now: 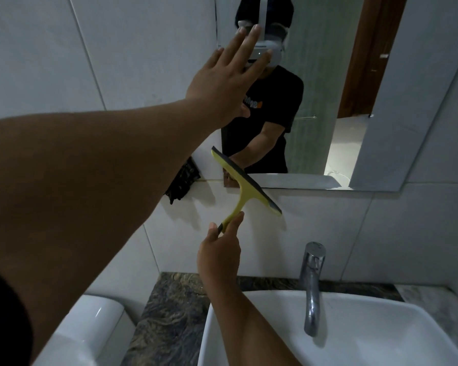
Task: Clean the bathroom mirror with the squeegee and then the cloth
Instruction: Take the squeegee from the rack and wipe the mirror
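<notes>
While you hold the squeegee [245,184] by only the tip of its handle, it could twist or slip out of your right hand [220,253] and drop into the sink [381,336] at the bottom of the frame. Your fingers are closed around the dark end of the handle, low in the middle of the frame, and that looks like a small grip for a long tool. The blade is tilted, too. Its top end sits over the bottom edge of the mirror [354,88], and its low end hangs over the white wall tiles [328,233] under it. If you pull it like that, I think part of the blade will miss the glass and leave wet lines.

Your left hand [226,77] is open, with the fingers spread, in the upper middle of the frame at the left edge of the mirror. I cannot tell if it touches the glass. If it does, it may leave finger marks you will need to wipe off.

The squeegee is yellow and shaped like a T, with a dark rubber strip along the top bar. I can't see the cloth anywhere. A shiny tap [312,286] stands close by on the right, so mind you don't bump it
</notes>
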